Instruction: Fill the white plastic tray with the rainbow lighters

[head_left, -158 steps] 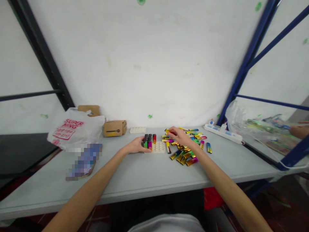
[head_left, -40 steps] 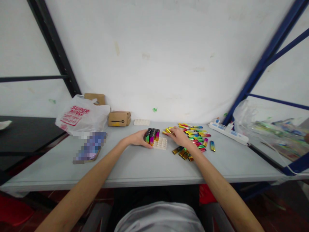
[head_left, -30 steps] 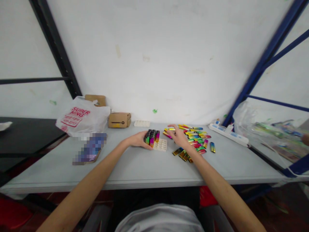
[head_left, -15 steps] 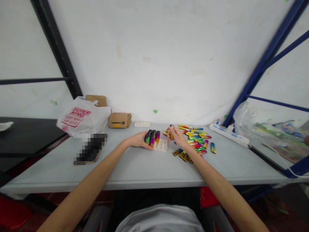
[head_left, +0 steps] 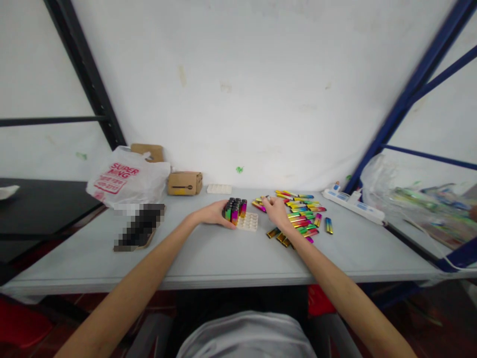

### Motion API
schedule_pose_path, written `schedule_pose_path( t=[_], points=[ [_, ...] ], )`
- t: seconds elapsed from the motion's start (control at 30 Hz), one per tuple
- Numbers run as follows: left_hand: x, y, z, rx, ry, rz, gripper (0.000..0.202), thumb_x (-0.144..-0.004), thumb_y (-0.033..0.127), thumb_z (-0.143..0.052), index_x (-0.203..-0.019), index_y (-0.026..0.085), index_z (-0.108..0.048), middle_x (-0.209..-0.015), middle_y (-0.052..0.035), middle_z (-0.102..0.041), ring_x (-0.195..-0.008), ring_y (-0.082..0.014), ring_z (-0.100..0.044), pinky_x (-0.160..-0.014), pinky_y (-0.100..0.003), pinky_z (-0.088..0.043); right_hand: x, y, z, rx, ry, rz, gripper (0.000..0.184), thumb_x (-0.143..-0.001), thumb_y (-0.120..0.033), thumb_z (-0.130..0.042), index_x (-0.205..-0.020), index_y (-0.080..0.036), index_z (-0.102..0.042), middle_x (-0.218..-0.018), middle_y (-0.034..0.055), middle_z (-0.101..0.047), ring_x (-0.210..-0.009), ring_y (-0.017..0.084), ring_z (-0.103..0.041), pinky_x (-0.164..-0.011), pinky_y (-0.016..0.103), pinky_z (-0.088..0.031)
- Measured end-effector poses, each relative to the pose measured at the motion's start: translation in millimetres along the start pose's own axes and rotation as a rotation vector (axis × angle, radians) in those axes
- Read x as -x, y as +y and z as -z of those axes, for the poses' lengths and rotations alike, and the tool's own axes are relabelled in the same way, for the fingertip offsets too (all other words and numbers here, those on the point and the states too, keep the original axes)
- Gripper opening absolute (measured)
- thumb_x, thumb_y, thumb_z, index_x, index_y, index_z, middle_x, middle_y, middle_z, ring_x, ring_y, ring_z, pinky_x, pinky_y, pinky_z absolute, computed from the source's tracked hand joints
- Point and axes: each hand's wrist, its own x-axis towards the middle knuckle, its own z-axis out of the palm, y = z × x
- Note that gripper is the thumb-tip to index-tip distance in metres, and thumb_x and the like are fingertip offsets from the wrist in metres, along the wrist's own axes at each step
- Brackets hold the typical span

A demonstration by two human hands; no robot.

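Several shiny coloured lighters (head_left: pixel 234 214) with black tops stand upright, packed together at the left part of a white tray with round holes (head_left: pixel 249 222). My left hand (head_left: pixel 218 215) curves round their left side, thumb at the front, and steadies them. Bare holes show in the tray to their right. My right hand (head_left: pixel 275 209) is at the left edge of a spread of loose lighters (head_left: pixel 301 217), fingers pinched round a lighter that they mostly hide. A pink and gold lighter (head_left: pixel 259 205) lies just left of its fingertips.
A second white tray (head_left: pixel 219 189) lies by the wall beside a small cardboard box (head_left: pixel 185 183). To the left are a white plastic bag (head_left: pixel 128 176) and a partly blurred phone (head_left: pixel 139 228). At the right, a power strip (head_left: pixel 354 206) lies near a blue frame post (head_left: pixel 387 114).
My right hand has turned and moved slightly right, its fingers now lower over the loose lighters; the lighter upright in it before is now mostly hidden. My left hand keeps its place.
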Motion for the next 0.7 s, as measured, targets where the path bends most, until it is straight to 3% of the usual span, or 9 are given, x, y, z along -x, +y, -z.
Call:
schedule_pose_path(
  t=[0.27, 0.47, 0.57, 0.7],
  points=[
    [1, 3, 0.3, 0.021, -0.018, -0.018, 0.087, -0.056, 0.049, -0.088, -0.130, 0.017, -0.054, -0.127, -0.0063, -0.067, -0.115, -0.0283, -0.062, -0.103, -0.037, -0.047, 2, -1, 0, -0.006, -0.076, 0.123, 0.048, -0.095, -0.058, -0.042, -0.063, -0.022, -0.038, -0.056, -0.0049, -0.040, -0.056, 0.014, -0.041, -0.056, 0.027, -0.027],
    [1, 4, -0.4, 0.042, -0.018, -0.031, 0.086, -0.056, 0.047, -0.088, -0.130, 0.016, -0.055, -0.125, -0.0068, -0.068, -0.114, -0.0287, -0.062, -0.101, -0.038, -0.048, 7, -8, 6, 0.003, -0.209, 0.294, 0.035, -0.104, -0.046, -0.031, -0.085, -0.022, -0.048, -0.073, -0.0003, -0.058, -0.070, 0.017, -0.054, -0.068, 0.027, -0.036],
    [0, 4, 0.0, 0.046, -0.020, -0.043, 0.084, -0.057, 0.046, -0.088, -0.129, 0.017, -0.056, -0.125, -0.0071, -0.068, -0.113, -0.0290, -0.062, -0.100, -0.038, -0.049, 7, -11, 6, 0.069, -0.175, 0.401, 0.037, -0.103, -0.046, -0.034, -0.081, -0.021, -0.050, -0.081, 0.0041, -0.060, -0.080, 0.019, -0.055, -0.073, 0.029, -0.038],
    [0, 3, 0.4, 0.038, -0.023, -0.063, 0.081, -0.057, 0.047, -0.088, -0.126, 0.018, -0.058, -0.124, -0.0066, -0.068, -0.113, -0.0285, -0.062, -0.100, -0.038, -0.048, 8, -13, 6, 0.100, -0.122, 0.355, 0.038, -0.102, -0.047, -0.037, -0.078, -0.021, -0.051, -0.068, 0.0007, -0.056, -0.065, 0.017, -0.051, -0.064, 0.028, -0.034]
  ],
)
